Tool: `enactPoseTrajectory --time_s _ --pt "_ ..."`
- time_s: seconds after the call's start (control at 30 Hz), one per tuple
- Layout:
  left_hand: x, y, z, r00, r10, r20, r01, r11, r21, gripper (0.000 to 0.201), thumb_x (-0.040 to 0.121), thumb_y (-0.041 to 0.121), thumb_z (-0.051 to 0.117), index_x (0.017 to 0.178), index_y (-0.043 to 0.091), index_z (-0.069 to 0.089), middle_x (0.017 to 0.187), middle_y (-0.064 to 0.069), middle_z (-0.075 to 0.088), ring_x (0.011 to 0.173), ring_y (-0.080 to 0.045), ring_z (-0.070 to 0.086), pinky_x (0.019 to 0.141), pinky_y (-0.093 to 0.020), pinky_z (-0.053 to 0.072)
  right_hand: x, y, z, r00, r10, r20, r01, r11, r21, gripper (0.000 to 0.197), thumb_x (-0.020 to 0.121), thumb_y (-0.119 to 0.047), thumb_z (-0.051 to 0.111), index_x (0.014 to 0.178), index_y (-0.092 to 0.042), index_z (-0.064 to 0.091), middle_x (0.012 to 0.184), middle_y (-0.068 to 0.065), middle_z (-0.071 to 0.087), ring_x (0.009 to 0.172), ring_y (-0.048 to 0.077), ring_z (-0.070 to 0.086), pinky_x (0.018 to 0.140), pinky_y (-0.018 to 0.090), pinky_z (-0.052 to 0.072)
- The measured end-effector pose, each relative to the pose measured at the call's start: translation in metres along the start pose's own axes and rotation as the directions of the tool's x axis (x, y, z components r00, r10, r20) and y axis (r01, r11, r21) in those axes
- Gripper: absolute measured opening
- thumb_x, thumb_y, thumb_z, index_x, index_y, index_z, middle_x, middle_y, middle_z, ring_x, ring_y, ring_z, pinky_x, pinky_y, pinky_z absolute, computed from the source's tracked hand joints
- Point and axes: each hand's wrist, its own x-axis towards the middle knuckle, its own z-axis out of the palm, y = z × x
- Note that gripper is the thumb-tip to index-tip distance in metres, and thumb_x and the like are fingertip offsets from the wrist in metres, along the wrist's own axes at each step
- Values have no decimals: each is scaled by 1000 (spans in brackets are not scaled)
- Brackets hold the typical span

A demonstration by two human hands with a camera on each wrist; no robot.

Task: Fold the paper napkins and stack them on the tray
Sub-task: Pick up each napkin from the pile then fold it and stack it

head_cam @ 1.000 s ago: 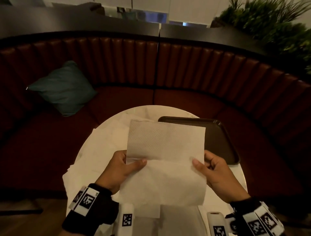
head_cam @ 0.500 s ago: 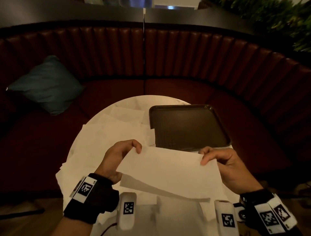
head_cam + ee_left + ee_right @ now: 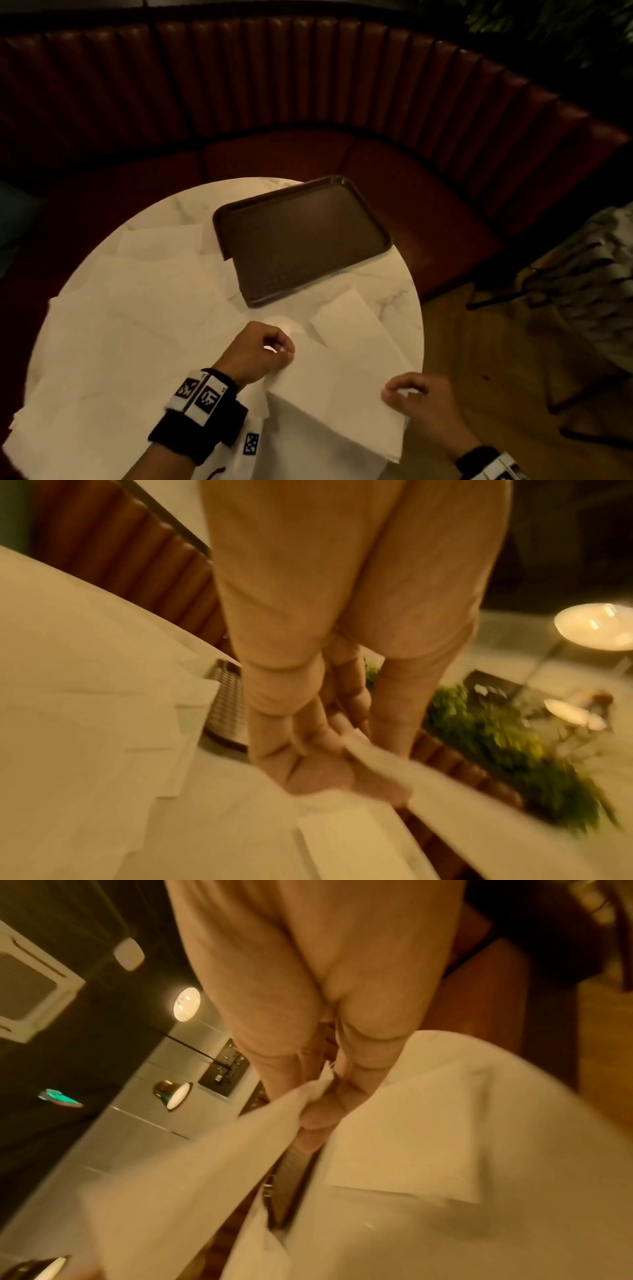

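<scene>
Black wristbands (image 3: pixel 191 428) carrying white square-code tags, both wrists.

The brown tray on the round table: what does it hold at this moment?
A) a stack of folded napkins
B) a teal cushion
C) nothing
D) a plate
C: the brown tray shows a bare textured surface; the napkin is between both hands.

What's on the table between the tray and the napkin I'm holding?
In the head view, only bare marble tabletop lies between the brown tray and the held napkin.
</scene>
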Motion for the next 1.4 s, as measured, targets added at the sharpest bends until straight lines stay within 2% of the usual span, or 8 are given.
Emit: enactPoseTrajectory --time_s 0.2,0.33,0.53,0.67,0.8,0.9,1.1,1.4 --pt "79 22 54 983 182 -38 -161 934 319 13 79 6 67 77 18 74 74 7 69 67 -2 61 62 0 41 12 44 -11 993 82 -81 -82 997 5 23 71 4 77 63 -17 71 69 -8 72 68 0 64 63 10 48" --pt "121 25 79 970 238 -52 -199 896 397 20 82 1 59 89 14 74 94 -3 73 90 -18 65 87 -31 51 42 59 -9 978 147 -146 -158 986 -61 17 77 -3 72 73 -19 67 83 -4 69 77 9 61 62 10 45" --pt "133 17 97 996 -34 81 -25 774 633 46 90 20 54 134 22 41 141 0 36 130 -22 35 104 -41 32 69 69 -2 984 119 -131 -148 960 -239 30 84 -11 67 90 -39 56 95 -10 56 70 1 50 69 5 39" --pt "123 17 96 991 -94 91 -4 673 740 58 91 29 51 142 36 23 154 1 10 137 -22 18 106 -47 25 74 77 1 988 96 -121 -138 905 -404 26 86 -19 66 109 -30 62 103 -1 48 90 12 53 92 25 45" --pt "92 8 77 996 -3 -85 50 823 566 52 90 29 52 139 32 33 150 -1 24 135 -18 26 107 -38 24 67 59 1 984 -24 -175 -74 845 -530 46 77 -40 72 119 -26 60 114 1 44 109 18 46 101 35 42" --pt "64 -7 70 960 -207 -187 252 932 261 45 88 29 56 130 15 46 130 -7 53 118 -20 51 98 -23 35 79 33 13 995 -14 -97 -46 812 -582 79 75 -57 66 139 -21 36 135 3 38 125 20 38 106 31 33" --pt "58 -11 122 885 -460 73 465 881 -82 65 60 48 61 109 4 59 112 -14 66 101 -27 64 88 -36 54 125 8 39 992 126 25 -71 701 -709 69 96 -46 39 148 -8 14 154 11 23 139 29 23 114 36 20" --pt "63 20 123 884 -467 -30 465 883 -65 46 89 29 54 126 2 45 133 -12 51 122 -25 50 91 -22 41 135 6 32 976 188 107 -27 596 -802 69 97 -42 39 149 -7 9 155 11 22 140 27 25 115 35 23"
